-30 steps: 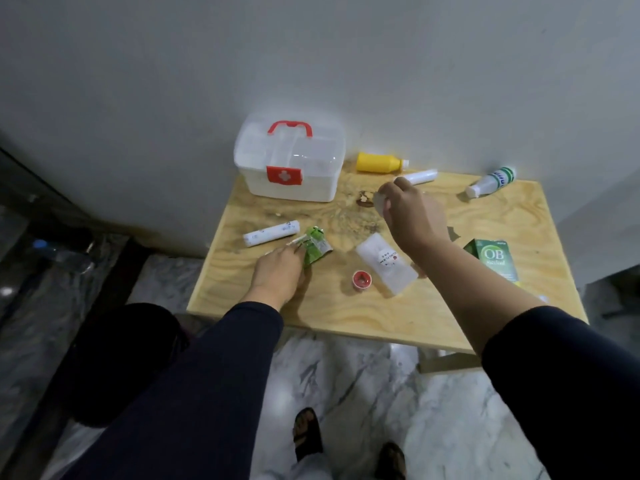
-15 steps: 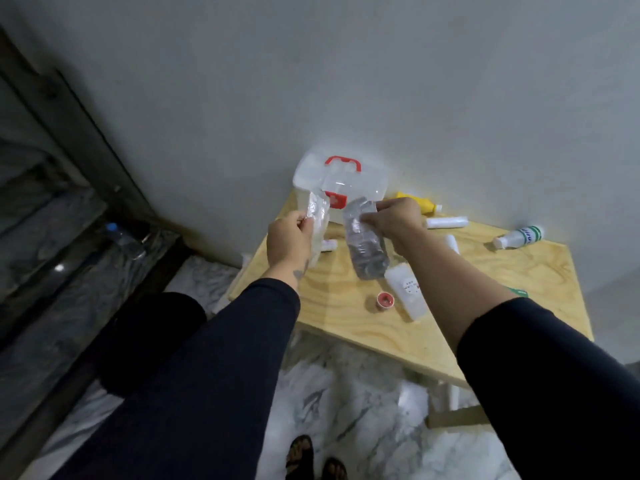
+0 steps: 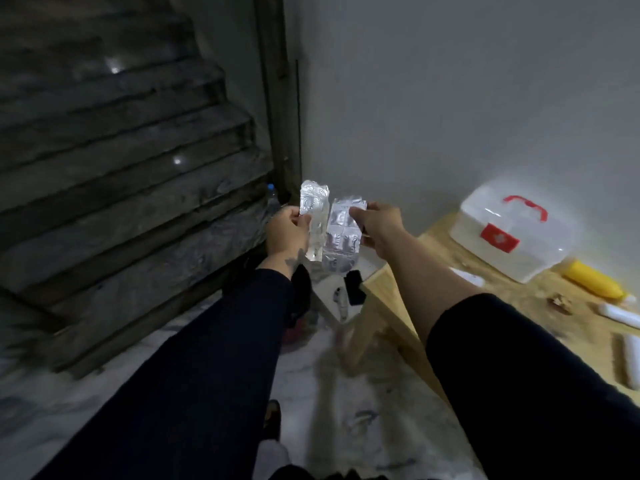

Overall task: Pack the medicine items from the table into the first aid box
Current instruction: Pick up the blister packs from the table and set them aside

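My left hand [image 3: 288, 232] holds a narrow silver blister strip [image 3: 313, 220] upright in the air. Beside it my right hand [image 3: 375, 221] pinches the top corner of a wider silver blister pack [image 3: 341, 237]. Both packs hang off the table's left end, above the floor. The white first aid box [image 3: 519, 244], lid shut, with red handle and red cross label, stands at the back of the wooden table [image 3: 391, 292], to the right of my hands. A yellow bottle [image 3: 592, 284] and white tubes [image 3: 620, 313] lie on the table near the box.
Dark stone stairs [image 3: 131, 188] rise on the left. A plastic water bottle [image 3: 273, 199] stands at the foot of the wall. A white stool with dark objects [image 3: 341, 289] sits beside the table's left leg. Marble floor [image 3: 346, 427] lies below.
Both hands lifted blister packs off the table and carried them left, away from the box. The view swung left, so the table now sits at the right edge.
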`<state>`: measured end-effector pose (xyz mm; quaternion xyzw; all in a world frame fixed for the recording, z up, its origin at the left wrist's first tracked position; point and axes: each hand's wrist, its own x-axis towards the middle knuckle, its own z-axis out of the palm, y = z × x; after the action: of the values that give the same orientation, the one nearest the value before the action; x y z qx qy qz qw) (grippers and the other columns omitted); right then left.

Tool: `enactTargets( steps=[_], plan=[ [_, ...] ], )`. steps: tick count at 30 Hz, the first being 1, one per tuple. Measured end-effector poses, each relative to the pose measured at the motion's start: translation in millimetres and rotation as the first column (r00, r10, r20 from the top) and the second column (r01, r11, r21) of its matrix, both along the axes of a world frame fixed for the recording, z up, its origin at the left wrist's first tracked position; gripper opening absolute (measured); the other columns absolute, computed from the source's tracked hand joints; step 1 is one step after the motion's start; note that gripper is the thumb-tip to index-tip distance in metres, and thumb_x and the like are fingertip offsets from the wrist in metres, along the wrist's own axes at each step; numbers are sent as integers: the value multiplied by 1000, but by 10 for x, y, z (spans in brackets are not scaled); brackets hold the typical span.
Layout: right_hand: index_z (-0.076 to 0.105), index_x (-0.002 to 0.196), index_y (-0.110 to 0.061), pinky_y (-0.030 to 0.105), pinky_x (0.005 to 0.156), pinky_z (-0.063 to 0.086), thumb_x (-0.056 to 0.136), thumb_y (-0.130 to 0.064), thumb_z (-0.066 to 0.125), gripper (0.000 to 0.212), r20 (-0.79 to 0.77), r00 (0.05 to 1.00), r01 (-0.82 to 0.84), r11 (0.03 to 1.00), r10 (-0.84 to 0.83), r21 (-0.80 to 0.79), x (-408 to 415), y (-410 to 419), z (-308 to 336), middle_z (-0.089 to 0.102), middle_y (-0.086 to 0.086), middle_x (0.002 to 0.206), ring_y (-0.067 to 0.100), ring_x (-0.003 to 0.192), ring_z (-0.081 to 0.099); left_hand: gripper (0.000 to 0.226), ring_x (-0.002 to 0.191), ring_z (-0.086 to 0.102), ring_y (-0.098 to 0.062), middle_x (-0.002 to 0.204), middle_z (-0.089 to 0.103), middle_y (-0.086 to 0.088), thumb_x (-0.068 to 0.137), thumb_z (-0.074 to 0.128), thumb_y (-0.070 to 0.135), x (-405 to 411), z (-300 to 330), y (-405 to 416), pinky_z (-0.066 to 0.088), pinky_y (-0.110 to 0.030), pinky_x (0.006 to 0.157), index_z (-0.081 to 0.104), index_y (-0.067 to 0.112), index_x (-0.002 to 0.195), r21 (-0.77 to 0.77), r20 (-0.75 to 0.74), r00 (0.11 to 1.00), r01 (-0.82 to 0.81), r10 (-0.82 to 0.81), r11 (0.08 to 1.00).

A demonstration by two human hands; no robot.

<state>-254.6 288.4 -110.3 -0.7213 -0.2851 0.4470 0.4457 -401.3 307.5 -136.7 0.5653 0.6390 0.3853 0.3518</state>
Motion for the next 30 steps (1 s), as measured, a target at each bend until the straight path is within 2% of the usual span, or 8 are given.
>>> enactTargets(
  steps=[3, 7, 8, 12, 17, 23, 26, 30],
  plan=[
    [53, 59, -16, 29, 54, 43, 84, -12, 68, 30, 22, 998, -63, 997, 64, -40, -439, 358, -155, 46, 4, 57, 17, 52, 42, 22, 90, 63, -22, 100, 69, -9, 95, 57, 15, -450, -142, 201, 39, -22, 73, 67, 1, 109, -27, 0, 999, -48, 48, 998],
    [59, 72, -17, 26, 46, 45, 84, -15, 70, 17, 44, 995, -84, 990, 90, -113, -953, 824, -424, 49, 1, 55, 14, 47, 45, 20, 82, 58, -17, 94, 67, -9, 93, 59, 12, -939, -427, 603, 40, -23, 71, 67, -1, 107, -89, 4, 998, -69, 70, 994],
    [64, 82, -15, 27, 48, 49, 84, -15, 70, 7, 58, 994, -90, 989, 98, -119, -1067, 924, -500, 51, 0, 57, 14, 49, 47, 20, 83, 59, -18, 94, 67, -10, 93, 59, 12, -1039, -506, 706, 41, -24, 71, 67, 0, 107, -107, 5, 998, -68, 69, 992],
    [66, 110, 0, 46, 88, 56, 84, -14, 70, 30, 64, 995, -62, 986, 73, -157, -1385, 1248, -890, 69, 13, 81, 21, 76, 58, 27, 83, 59, -18, 89, 62, -5, 92, 58, 11, -1328, -832, 1046, 43, -26, 72, 62, 4, 118, -187, 11, 999, -44, 47, 981],
    [61, 116, 7, 48, 94, 52, 86, -12, 68, 36, 113, 989, -62, 970, 91, -236, -1566, 1540, -1314, 68, 26, 113, 37, 104, 65, 44, 69, 54, -14, 75, 57, 2, 92, 58, 10, -1500, -1328, 1358, 46, -30, 74, 54, 21, 134, -277, 8, 1000, -14, 17, 961],
    [66, 93, -18, 36, 68, 55, 83, -15, 68, 11, 128, 978, -118, 938, 167, -326, -1639, 1947, -2047, 61, 4, 69, 24, 74, 61, 43, 71, 59, -12, 69, 59, 9, 89, 59, 11, -1551, -2032, 1685, 49, -25, 77, 57, 25, 131, -330, -9, 1000, -29, 28, 943],
    [69, 93, -14, 28, 63, 46, 82, -16, 67, 11, 159, 970, -116, 924, 184, -364, -1616, 2114, -2451, 59, 1, 71, 19, 72, 57, 45, 65, 55, -10, 66, 56, 10, 88, 60, 9, -1527, -2373, 1833, 39, -4, 59, 57, 20, 131, -329, -10, 1000, -29, 27, 944],
    [64, 116, -17, 27, 72, 44, 84, -18, 66, 32, 163, 964, -137, 919, 209, -369, -1588, 2231, -2967, 61, -2, 90, 16, 81, 57, 45, 64, 52, 2, 66, 55, 10, 90, 59, 10, -1501, -2855, 1994, 38, -1, 58, 56, 19, 134, -376, 22, 996, -67, 82, 924]
  ],
)
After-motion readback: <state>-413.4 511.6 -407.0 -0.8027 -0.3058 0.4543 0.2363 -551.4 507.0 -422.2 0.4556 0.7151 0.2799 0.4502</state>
